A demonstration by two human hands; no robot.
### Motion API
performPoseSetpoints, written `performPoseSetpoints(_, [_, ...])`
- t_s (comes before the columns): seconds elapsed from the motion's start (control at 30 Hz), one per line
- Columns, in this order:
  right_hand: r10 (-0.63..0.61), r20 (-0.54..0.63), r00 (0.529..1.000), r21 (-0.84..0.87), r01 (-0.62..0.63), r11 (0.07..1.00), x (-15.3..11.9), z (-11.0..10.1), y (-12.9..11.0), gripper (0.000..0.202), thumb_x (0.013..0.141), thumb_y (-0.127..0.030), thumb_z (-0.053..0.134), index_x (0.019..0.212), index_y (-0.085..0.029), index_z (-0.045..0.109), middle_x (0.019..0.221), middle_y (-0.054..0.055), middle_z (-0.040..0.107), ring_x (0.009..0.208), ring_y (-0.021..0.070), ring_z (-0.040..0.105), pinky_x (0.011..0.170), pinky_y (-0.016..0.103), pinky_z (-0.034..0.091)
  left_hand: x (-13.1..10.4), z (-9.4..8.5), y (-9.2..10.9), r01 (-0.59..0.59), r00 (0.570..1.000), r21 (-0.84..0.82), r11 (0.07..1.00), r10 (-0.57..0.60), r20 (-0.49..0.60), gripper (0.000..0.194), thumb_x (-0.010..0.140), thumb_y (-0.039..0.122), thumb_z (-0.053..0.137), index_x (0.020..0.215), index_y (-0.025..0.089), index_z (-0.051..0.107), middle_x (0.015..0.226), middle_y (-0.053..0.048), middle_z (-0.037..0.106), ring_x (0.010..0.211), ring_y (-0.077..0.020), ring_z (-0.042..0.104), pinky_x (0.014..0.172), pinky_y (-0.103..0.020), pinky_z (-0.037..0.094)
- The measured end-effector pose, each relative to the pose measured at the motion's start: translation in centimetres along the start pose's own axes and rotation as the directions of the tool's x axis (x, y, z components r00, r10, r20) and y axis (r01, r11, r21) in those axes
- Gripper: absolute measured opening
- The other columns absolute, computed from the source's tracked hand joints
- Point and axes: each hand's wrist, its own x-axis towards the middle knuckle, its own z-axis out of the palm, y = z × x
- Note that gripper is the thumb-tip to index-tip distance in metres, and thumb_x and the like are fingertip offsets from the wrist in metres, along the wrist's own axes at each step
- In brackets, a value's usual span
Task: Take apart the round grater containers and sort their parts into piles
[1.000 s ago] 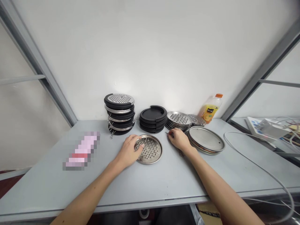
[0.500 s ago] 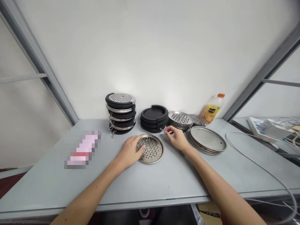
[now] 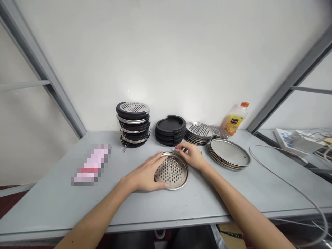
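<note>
A round metal grater disc [image 3: 174,173] lies flat near the middle of the grey table. My left hand [image 3: 146,173] rests at its left side, fingers spread, with the thumb at the lower rim and the fingertips at the upper rim. Just above the disc's upper right edge, my right hand [image 3: 190,154] pinches a small metal clip [image 3: 173,149]. Behind the hands stand a stack of black rings [image 3: 169,129] and a stack of grater discs [image 3: 199,133].
At the back left is a tall stack of black rings with metal discs [image 3: 133,122]. Plain metal plates [image 3: 229,154] sit on the right, near a juice bottle [image 3: 234,121] and a white cable [image 3: 287,183]. A blurred pink item [image 3: 93,162] lies left.
The grater disc has shifted slightly right and toward me. My left hand has moved right and spread around its side. My right hand has brought the clip left and lower, close to the disc.
</note>
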Motion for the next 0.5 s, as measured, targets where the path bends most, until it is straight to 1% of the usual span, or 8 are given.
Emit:
performPoseSetpoints(0.17, [0.038, -0.003, 0.999, -0.003, -0.038, 0.999, -0.17, -0.18, -0.68, 0.017, 0.087, -0.029, 0.05, 0.089, -0.019, 0.064, 0.087, 0.004, 0.07, 0.079, 0.0168, 0.063, 0.071, 0.027, 0.049, -0.1, -0.32, -0.39, 0.029, 0.999, 0.025, 0.999, -0.029, 0.023, 0.102, 0.069, 0.056, 0.072, 0.15, 0.029, 0.018, 0.158, -0.011, 0.018, 0.145, -0.033, 0.017, 0.115, -0.052, 0.026])
performPoseSetpoints(0.23, [0.04, 0.014, 0.999, 0.011, -0.041, 0.999, -0.21, -0.25, -0.85, 0.017, 0.087, -0.028, 0.05, 0.089, -0.019, 0.064, 0.085, 0.003, 0.07, 0.077, 0.016, 0.063, 0.071, 0.026, 0.049, -0.11, -0.3, -0.6, 0.023, 0.999, 0.029, 0.999, -0.024, 0.024, 0.102, 0.069, 0.057, 0.071, 0.151, 0.028, 0.017, 0.158, -0.011, 0.019, 0.145, -0.0333, 0.017, 0.115, -0.053, 0.025])
performPoseSetpoints(0.37, [0.001, 0.076, 0.997, 0.011, -0.002, 1.0, -0.23, -0.24, -0.93, 0.014, 0.086, -0.026, 0.053, 0.086, -0.019, 0.066, 0.081, 0.002, 0.069, 0.074, 0.0149, 0.061, 0.071, 0.026, 0.047, -0.06, -0.25, -0.85, 0.004, 1.0, 0.016, 1.0, -0.005, 0.025, 0.101, 0.07, 0.058, 0.071, 0.151, 0.028, 0.018, 0.157, -0.009, 0.024, 0.144, -0.0334, 0.02, 0.116, -0.052, 0.025])
performPoseSetpoints(0.5, [-0.014, 0.133, 0.991, -0.006, 0.015, 1.0, -0.26, -0.1, -0.82, 0.013, 0.085, -0.023, 0.055, 0.085, -0.018, 0.067, 0.082, 0.003, 0.069, 0.072, 0.0149, 0.06, 0.069, 0.026, 0.046, 0.04, -0.45, -0.8, 0.055, 0.994, 0.048, 0.997, -0.059, 0.094, 0.103, 0.069, 0.065, 0.068, 0.151, 0.028, 0.017, 0.158, -0.008, 0.018, 0.145, -0.0338, 0.016, 0.118, -0.051, 0.022])
